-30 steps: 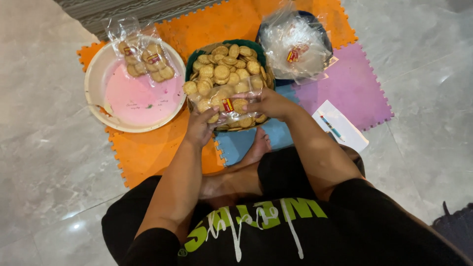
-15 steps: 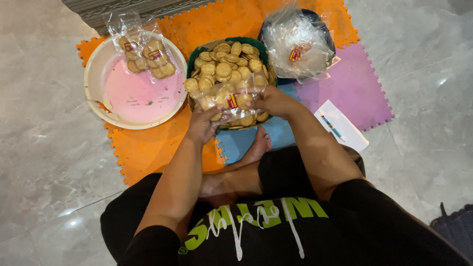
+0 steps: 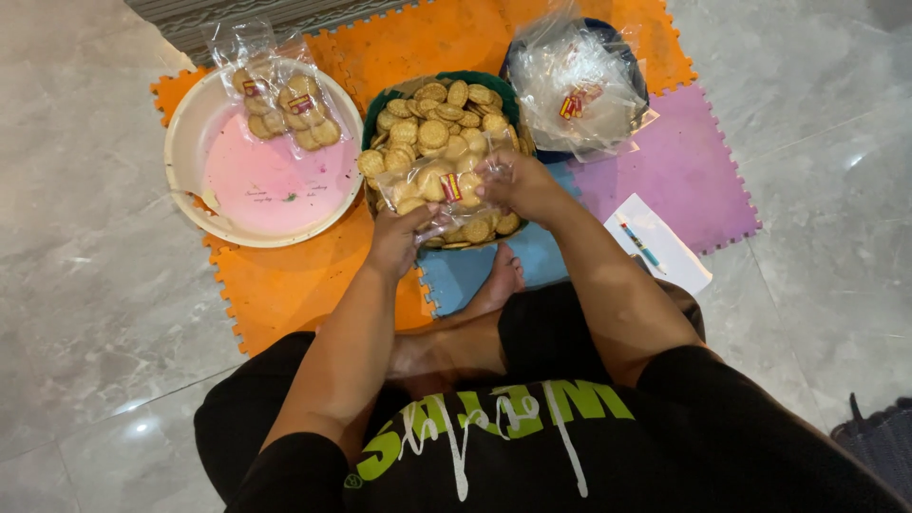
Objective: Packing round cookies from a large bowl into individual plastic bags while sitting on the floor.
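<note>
Clear cookie bag (image 3: pixel 439 187) gripped by left hand (image 3: pixel 399 237) and right hand (image 3: pixel 513 180) (over bowl (image 3: pixel 378 106)).

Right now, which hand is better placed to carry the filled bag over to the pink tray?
Probably the left hand: it grips the clear bag on the side nearest the pink tray. The right hand holds the far side.

A clear, crinkly plastic bag (image 3: pixel 439 190) of matt, rough-faced biscuits sits at the centre of the frame, gripped by the left hand (image 3: pixel 399 237) and right hand (image 3: pixel 518 182). Upper left, a smooth plastic basin (image 3: pixel 190 133) with a glossy pink floor holds 2 more shiny filled bags (image 3: pixel 280 100). Upper right, thin glossy plastic bags (image 3: pixel 579 85) are heaped. Matt foam mat tiles (image 3: pixel 285 285) lie on a polished, reflective stone floor (image 3: pixel 85 285).
</note>
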